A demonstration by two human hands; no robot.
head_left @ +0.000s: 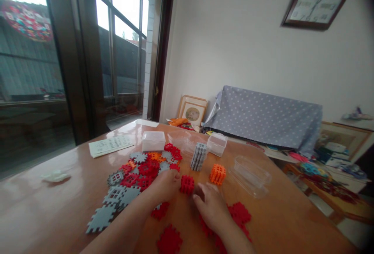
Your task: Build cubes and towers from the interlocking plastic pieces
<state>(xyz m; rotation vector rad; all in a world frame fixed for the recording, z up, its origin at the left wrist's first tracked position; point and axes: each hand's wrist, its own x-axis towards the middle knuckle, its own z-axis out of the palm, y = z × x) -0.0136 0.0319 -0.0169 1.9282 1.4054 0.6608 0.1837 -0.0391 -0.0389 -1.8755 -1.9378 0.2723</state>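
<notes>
A small stack of red interlocking plastic tiles (pixel 187 184) stands on the table between my two hands. My left hand (pixel 168 184) is closed just left of it, fingers curled; whatever they may hold is hidden. To the right of the stack, my right hand (pixel 209 203) rests low with thumb and fingers apart, nothing visible between them. Behind stand a taller stack of grey tiles (pixel 198 156) and an orange tile stack (pixel 217 174). Loose red tiles (pixel 240 212) lie partly under my right forearm. Another red tile (pixel 169 240) lies flat near the front.
A pile of grey, red and orange tiles (pixel 128 195) spreads left of my left arm. Clear plastic boxes (pixel 153 141) and transparent lids (pixel 249 176) sit farther back. Printed paper (pixel 111 145) and a crumpled white scrap (pixel 56 176) lie on the left of the glossy table (pixel 37 215).
</notes>
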